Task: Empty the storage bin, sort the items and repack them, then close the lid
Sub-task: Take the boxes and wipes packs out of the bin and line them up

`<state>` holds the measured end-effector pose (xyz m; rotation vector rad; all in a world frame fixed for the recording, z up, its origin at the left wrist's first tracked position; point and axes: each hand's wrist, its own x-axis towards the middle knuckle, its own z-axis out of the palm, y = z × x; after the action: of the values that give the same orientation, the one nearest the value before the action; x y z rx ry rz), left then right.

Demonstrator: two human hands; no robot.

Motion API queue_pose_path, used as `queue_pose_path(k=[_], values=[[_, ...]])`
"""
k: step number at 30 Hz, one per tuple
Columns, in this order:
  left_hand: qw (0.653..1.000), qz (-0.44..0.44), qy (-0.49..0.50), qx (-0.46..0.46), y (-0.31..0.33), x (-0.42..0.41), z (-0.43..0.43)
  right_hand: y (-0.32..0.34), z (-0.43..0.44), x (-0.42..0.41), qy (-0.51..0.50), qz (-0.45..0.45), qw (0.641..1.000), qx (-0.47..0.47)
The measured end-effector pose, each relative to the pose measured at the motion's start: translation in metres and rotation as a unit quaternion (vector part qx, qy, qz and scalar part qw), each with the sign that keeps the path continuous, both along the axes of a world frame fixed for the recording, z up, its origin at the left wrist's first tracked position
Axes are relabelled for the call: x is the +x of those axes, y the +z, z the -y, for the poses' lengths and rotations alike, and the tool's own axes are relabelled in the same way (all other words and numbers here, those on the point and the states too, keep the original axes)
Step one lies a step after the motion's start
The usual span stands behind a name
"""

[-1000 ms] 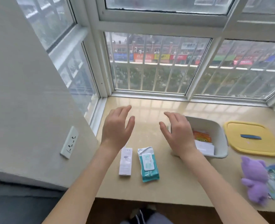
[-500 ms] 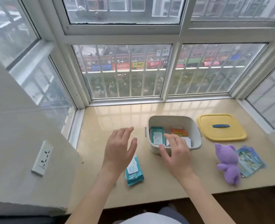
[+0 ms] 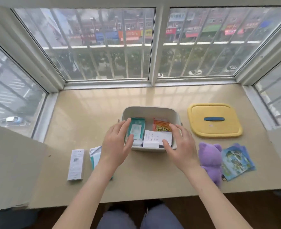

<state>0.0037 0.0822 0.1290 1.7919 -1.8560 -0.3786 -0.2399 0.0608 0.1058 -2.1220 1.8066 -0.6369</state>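
Across the window ledge (image 3: pixel 86 116) the storage bin (image 3: pixel 149 108) is set centrally. The left hand (image 3: pixel 116 144) and right hand (image 3: pixel 181 144) are held spread, empty, over its near corners; inside, the teal pack (image 3: pixel 139 124), lying lengthwise away, is nearest the left fingers (image 3: pixel 126 125).

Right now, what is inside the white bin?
The bin holds a teal wipes pack, an orange packet and a white box. Anything under them is covered.

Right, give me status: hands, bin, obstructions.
Left hand, right hand open, hovering at white plastic storage bin. Bin not yet emptied. Yellow square lid off, lying beside it. Nothing blocking.
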Motion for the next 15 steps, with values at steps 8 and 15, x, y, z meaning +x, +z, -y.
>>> queue_pose_path(k=[8,15], values=[[0.99,-0.003,0.043,0.133,-0.092,-0.035,0.062,-0.09,0.085,-0.029,0.072,-0.035,0.99,0.117],[0.945,-0.105,0.044,0.306,-0.186,-0.069,0.082,-0.185,0.128,-0.029,0.15,-0.066,0.967,0.195]])
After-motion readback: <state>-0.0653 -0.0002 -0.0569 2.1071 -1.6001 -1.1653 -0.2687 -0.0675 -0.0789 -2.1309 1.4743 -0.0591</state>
